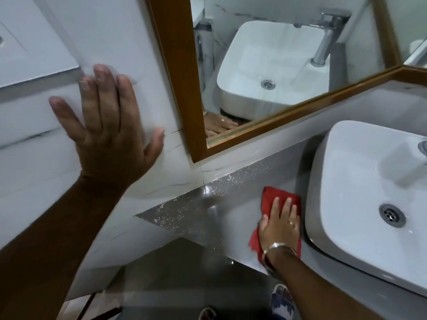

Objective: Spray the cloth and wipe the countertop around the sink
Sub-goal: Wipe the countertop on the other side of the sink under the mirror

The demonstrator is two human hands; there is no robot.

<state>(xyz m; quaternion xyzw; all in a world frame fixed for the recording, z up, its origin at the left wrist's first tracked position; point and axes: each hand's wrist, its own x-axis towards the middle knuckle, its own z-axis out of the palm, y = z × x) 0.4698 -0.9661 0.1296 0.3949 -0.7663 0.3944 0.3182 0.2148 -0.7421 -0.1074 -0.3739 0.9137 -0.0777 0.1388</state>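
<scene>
A red cloth (pixel 270 197) lies flat on the grey speckled countertop (pixel 198 211), just left of the white basin (pixel 360 188). My right hand (pixel 279 225) presses down on the cloth with fingers spread flat; a metal bangle sits on the wrist. My left hand (pixel 108 125) is open, palm flat against the white marble wall left of the mirror, holding nothing. No spray bottle is in view.
A wood-framed mirror (pixel 180 72) hangs above the counter and reflects the basin and a chrome tap. The basin's drain (pixel 392 215) is at right. The counter's front edge drops to a dark floor, where sandalled feet (pixel 282 299) show.
</scene>
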